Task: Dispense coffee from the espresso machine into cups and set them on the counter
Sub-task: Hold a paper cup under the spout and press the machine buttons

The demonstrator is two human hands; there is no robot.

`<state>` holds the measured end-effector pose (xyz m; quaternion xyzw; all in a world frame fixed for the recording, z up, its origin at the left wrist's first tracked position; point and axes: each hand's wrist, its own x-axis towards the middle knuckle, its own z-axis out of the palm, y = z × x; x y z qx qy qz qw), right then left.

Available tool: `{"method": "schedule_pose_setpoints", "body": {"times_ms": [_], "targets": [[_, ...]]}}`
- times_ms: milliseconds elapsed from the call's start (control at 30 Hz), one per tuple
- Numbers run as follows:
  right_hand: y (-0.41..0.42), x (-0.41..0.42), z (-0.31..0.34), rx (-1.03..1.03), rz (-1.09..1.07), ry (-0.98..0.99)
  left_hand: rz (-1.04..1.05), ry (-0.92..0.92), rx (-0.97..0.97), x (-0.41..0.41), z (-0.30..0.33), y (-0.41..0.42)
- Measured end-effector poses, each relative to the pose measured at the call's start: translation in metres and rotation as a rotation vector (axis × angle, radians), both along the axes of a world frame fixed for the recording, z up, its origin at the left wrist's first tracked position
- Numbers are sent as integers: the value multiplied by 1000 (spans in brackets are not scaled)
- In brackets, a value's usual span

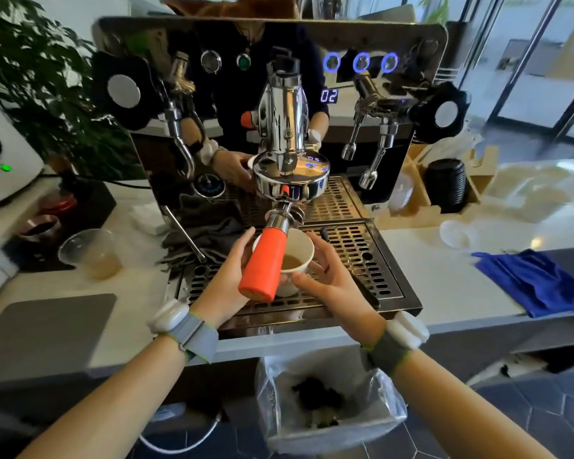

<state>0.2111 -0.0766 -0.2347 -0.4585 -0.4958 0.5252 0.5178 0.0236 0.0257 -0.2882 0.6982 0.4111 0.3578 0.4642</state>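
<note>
Paper cup (295, 260) of coffee, gripped between left hand (227, 279) and right hand (325, 279)

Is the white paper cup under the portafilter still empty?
No. The white paper cup, held between the left hand and right hand over the metal drip tray, already has light brown coffee in it.

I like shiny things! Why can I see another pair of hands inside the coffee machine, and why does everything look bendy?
In the head view, the espresso machine's polished front mirrors the person holding the paper cup; the wide-angle lens bends the counter edges, and the plant looks blurred.
</note>
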Motion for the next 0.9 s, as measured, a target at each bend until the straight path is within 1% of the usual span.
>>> {"method": "schedule_pose_setpoints", "body": {"times_ms": [67, 167, 233, 267, 333, 467, 567, 733, 900], "targets": [[1, 0, 2, -12, 11, 23, -24, 26, -50, -3, 13, -6], [1, 4, 8, -16, 17, 60, -76, 66, 30, -15, 39, -23], [3, 6, 18, 13, -18, 26, -121, 72, 14, -27, 61, -29], [5, 8, 23, 29, -44, 14, -121, 45, 20, -31, 73, -30], [7, 10, 35, 81, -80, -5, -97, 0, 47, -34, 95, -32], [11, 13, 60, 180, -134, -17, -54, -4, 149, -34, 126, -33], [9, 15, 79, 253, -184, -58, -75, 7, 223, -31, 147, -32], [12, 18, 113, 354, -261, -106, -102, -30, 288, -20, 183, -31], [17, 17, 157, 479, -258, -178, -150, -45, 368, -7, 220, -34]]}}
